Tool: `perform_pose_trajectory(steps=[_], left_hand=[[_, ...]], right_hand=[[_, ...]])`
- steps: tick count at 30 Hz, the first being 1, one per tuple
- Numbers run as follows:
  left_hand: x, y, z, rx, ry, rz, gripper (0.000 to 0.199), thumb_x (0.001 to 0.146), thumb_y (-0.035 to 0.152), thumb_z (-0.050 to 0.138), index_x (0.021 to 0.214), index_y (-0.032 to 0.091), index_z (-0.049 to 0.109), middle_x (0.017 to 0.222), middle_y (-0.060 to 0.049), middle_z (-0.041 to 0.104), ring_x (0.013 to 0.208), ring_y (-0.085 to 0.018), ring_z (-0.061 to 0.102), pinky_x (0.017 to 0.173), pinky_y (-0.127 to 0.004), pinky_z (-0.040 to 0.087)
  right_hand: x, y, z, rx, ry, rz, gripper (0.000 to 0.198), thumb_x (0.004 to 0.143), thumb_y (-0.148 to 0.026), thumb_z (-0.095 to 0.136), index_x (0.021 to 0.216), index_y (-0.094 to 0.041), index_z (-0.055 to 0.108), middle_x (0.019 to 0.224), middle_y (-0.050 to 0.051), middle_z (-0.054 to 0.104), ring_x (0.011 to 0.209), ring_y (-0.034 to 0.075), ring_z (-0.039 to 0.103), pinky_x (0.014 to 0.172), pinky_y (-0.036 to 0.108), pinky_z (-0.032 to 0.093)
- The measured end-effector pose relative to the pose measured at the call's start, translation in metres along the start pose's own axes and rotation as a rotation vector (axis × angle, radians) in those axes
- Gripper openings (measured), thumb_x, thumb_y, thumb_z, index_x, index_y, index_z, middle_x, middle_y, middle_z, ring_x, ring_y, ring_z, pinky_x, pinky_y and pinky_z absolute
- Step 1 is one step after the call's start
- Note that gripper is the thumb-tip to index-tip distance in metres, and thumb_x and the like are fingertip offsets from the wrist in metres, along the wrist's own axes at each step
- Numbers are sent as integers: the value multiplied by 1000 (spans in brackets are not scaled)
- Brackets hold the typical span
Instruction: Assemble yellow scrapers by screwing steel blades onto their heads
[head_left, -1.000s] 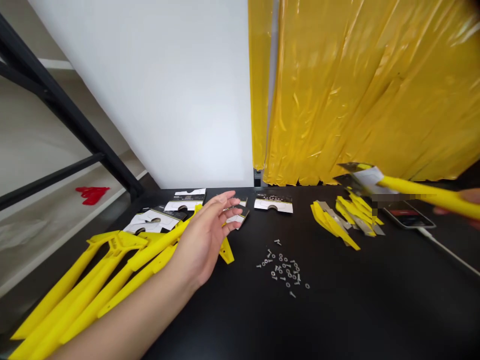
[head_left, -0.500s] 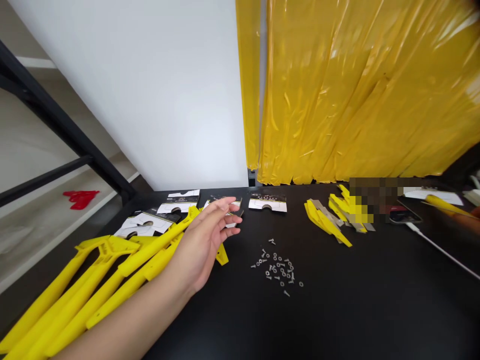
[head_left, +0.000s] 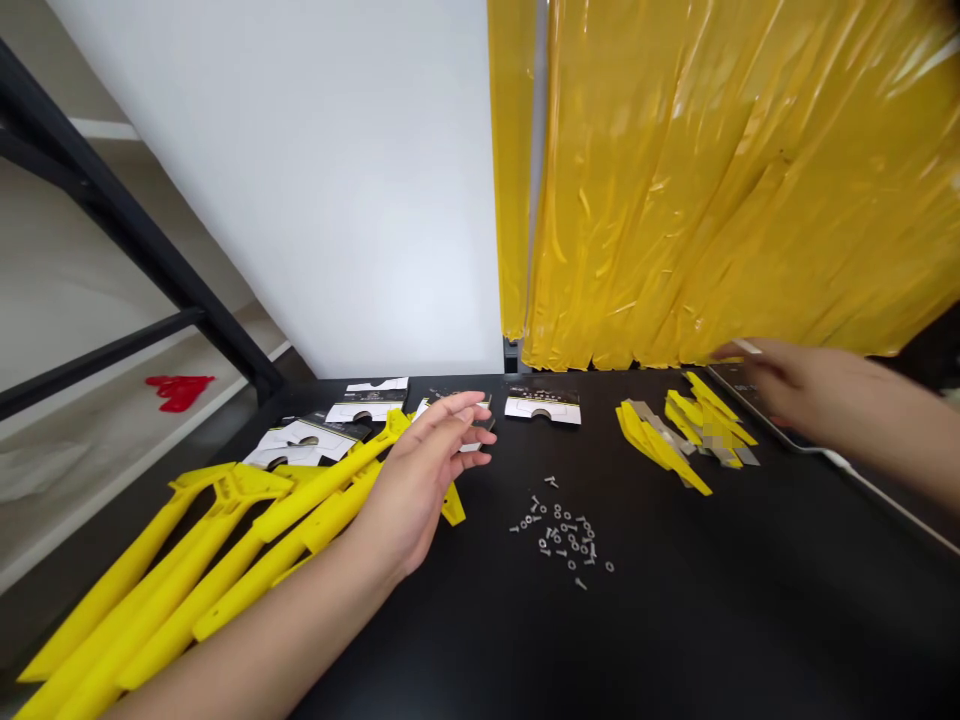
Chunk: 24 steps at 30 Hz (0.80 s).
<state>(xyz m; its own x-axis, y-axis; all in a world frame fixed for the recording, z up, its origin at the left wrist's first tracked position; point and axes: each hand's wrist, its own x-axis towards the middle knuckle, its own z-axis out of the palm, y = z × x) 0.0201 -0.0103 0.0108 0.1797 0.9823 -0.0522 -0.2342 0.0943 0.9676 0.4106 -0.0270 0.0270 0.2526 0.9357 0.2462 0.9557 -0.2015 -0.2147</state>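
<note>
Clock directions: dial laid on the view, 12 at the far side.

Item 1. Left hand: palm side turned toward 3 o'clock, fingers loosely bent and apart; released, nothing seen in it.

Item 2. Yellow handles, several, side by side, reaching from under the left hand and forearm out toward 8 o'clock; contact cannot be told.

Item 3. Screws and nuts, loose cluster, near the left hand, between its 3 and 4 o'clock.

Item 4. Right hand, blurred, over a phone-like device; a thin white edge shows at the fingertips; whether it grasps anything cannot be told.

Item 5. Yellow and grey flat pieces, two overlapping groups, between 8 and 9 o'clock of the right hand, apart from it.

Item 6. White cable, running from the device toward 4 o'clock.

Item 7. Printed card, notched, at 2 o'clock of the left hand; further cards toward its 10 o'clock.

Support: black tabletop.
</note>
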Motion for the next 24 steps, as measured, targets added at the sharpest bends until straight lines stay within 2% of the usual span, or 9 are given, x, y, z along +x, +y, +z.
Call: perform_pose_trajectory(steps=[1,2,3,4,5,10,16,21,24], left_hand=[[-1,0,0,6,3,4,31,99,37,80,125,19,79,125,-10,73,105,-25,69,89,-37,56],[-1,-1,1,13,5,9,31,99,37,80,124,19,79,124,-10,73,105,-25,69,89,-37,56],[-2,-2,1,21,6,14,30,100,37,79,124,19,80,124,-10,73,105,-25,69,89,-37,56],[-2,-2,1,30,5,21,30,100,37,79,124,19,80,123,-10,73,105,-25,69,89,-37,56],[-3,-3,1,41,3,27,29,101,37,79,124,19,80,123,-10,73,105,-25,69,89,-37,56],[-1,-8,-1,83,-13,43,32,102,40,78,127,20,80,125,-10,74,107,-25,69,90,-38,57],[0,-10,-4,94,-43,27,32,105,40,75,130,21,79,126,-9,73,108,-24,69,91,-37,58],[-2,-9,-4,105,-62,11,33,106,41,75,131,21,79,129,-10,73,110,-24,69,92,-37,57],[-2,-9,-5,116,-77,6,32,106,41,75,131,21,79,129,-10,74,111,-24,69,93,-37,57]], right_hand=[[8,-14,9,7,-64,-56,30,116,-39,64,139,-21,74,139,11,75,120,26,76,104,49,64],[14,-29,19,11,-127,-116,33,117,-43,63,139,-21,74,137,11,76,119,26,76,104,49,64],[19,-45,27,13,-184,-174,41,121,-47,52,141,-20,74,132,8,77,120,28,77,105,48,63],[22,-60,36,4,-223,-204,41,119,-51,54,141,-22,73,129,9,78,114,26,77,104,49,64],[25,-74,44,-14,-248,-208,42,114,-52,65,140,-20,72,126,10,78,108,26,78,100,50,65],[23,-118,78,-94,-306,-349,40,110,-46,74,141,-21,72,142,12,73,121,28,75,104,52,64],[12,-120,90,-198,-282,-426,32,111,-41,73,136,-21,74,139,11,74,116,26,75,100,48,66],[13,-112,76,-254,-231,-428,28,111,-42,73,128,-19,75,128,9,77,108,24,76,96,46,66],[11,-109,66,-267,-192,-420,24,112,-42,70,114,-19,76,111,5,79,96,21,75,89,41,64]])
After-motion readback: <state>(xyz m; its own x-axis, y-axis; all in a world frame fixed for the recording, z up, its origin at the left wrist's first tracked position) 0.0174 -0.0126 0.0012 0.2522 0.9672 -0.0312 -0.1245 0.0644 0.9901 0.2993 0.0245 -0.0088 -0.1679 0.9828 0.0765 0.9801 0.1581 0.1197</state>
